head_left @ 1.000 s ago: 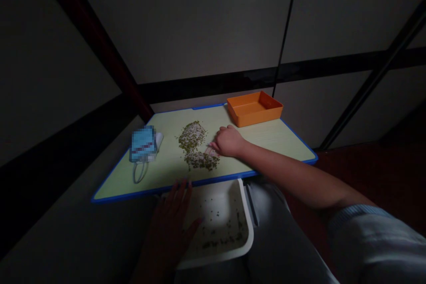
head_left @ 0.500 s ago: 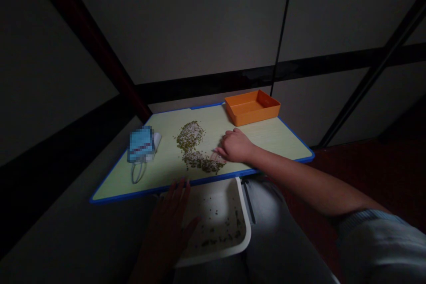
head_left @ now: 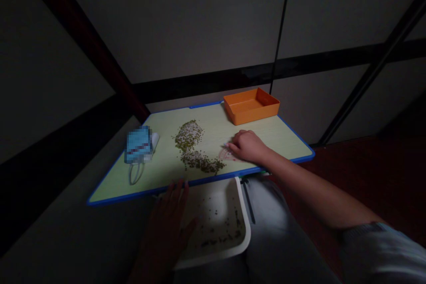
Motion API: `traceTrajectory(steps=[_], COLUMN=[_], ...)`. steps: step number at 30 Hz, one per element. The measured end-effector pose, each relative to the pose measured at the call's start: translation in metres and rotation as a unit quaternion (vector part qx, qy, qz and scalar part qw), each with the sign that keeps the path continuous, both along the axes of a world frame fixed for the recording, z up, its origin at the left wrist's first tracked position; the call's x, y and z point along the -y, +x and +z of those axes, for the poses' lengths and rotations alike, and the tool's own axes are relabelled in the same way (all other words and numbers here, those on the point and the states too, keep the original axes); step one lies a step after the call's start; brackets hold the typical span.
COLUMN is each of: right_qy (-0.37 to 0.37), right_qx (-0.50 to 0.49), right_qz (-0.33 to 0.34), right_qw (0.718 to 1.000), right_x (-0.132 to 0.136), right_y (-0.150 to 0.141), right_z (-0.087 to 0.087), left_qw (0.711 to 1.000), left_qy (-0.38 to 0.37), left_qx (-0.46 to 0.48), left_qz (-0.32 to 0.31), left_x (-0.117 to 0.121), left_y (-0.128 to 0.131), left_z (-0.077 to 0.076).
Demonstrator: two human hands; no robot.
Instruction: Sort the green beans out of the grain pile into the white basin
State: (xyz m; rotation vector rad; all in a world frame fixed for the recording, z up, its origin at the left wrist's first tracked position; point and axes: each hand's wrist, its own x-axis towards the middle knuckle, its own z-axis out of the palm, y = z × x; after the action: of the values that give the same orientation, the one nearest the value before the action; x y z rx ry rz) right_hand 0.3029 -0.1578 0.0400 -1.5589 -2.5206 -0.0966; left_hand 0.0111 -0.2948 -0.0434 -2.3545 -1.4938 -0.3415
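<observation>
Smooth, dull grey wall panels (head_left: 206, 22) rise behind the low table, crossed by a glossy black band (head_left: 199, 86). Pale yellow-green and faintly grained, the tabletop (head_left: 213, 126) is edged in rounded blue trim. Small, coarse green and whitish grains (head_left: 189, 135) lie on it in a rough, curving heap, rounded at the far end and trailing toward the near edge.

Just beside that trailing end, the right hand (head_left: 250, 145) has its fingers curled in, pinching a thin, translucent pinkish fan-shaped piece (head_left: 226, 154) low over the board. The left hand (head_left: 166, 222) is dim, its fingers released and spread over the white tub (head_left: 246, 217), fingertips by the blue edge; whether they press on it I cannot tell. Dark specks dot the tub's smooth floor.

Beyond the right hand sits an orange rectangular tray (head_left: 256, 115), thin-walled; at the far left lies a blurred blue item (head_left: 138, 144) with a pale loop (head_left: 135, 174).
</observation>
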Motion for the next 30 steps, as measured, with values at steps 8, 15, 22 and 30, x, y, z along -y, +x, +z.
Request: traceTrajectory(steps=[8, 15, 22, 30], right_qy=[0.0, -0.004, -0.021, -0.016], right_qx=[-0.044, -0.09, -0.121, -0.123], right_qz=[-0.029, -0.038, -0.024, -0.036], right_qw=[0.999, 0.995, 0.992, 0.992], right_x=[0.014, 0.028, 0.034, 0.035], right_y=[0.022, 0.023, 0.016, 0.012], right_z=[0.001, -0.001, -0.003, -0.004], left_qw=[1.0, 1.0, 1.0, 1.0], left_qy=[0.0, 0.003, 0.008, 0.003], left_qx=[-0.004, -0.007, -0.017, -0.009], left_qz=[-0.003, 0.006, 0.0, 0.003], left_x=[0.0, 0.001, 0.0, 0.0], left_y=[-0.001, 0.001, 0.001, 0.001], left_z=[-0.001, 0.001, 0.001, 0.001])
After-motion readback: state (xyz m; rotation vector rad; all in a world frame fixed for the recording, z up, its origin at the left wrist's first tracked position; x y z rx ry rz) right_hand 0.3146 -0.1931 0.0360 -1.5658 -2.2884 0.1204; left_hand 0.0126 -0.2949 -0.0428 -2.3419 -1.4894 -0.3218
